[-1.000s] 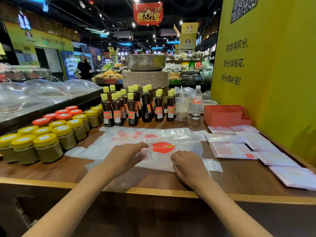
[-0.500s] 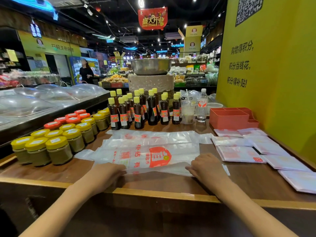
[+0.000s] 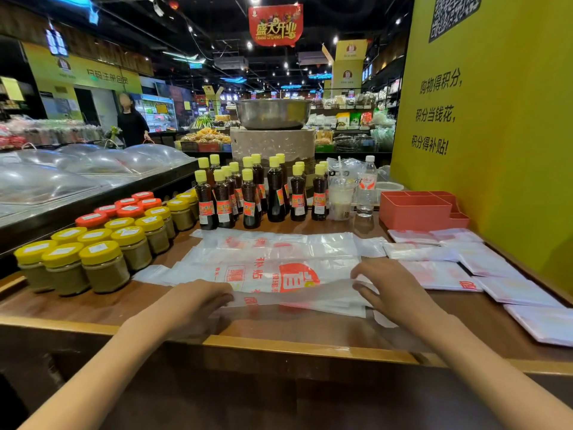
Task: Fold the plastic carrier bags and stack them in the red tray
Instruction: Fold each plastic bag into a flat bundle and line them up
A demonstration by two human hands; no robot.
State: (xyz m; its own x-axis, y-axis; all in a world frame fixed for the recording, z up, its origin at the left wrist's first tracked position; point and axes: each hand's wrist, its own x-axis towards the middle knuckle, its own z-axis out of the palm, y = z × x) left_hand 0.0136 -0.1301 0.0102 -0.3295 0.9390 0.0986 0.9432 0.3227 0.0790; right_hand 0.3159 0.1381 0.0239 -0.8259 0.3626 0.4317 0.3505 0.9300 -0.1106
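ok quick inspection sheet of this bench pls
surface: wooden counter, bare at the near edge
job's things: open bag flat in front, near edge lifted; folded bags at right; red tray behind them, contents hidden
clutter: jars left, sauce bottles, cup, water bottle at back
grippers: left hand and right hand hold the bag's near edge
cables: nothing seen
surroundings: shop aisles, yellow wall right

The fingertips of the left hand are hidden under the lifted edge of the plastic bag, so its grip is not clear. The nearest folded bag is cut by the right edge. The print on the bottle labels is too small to read.
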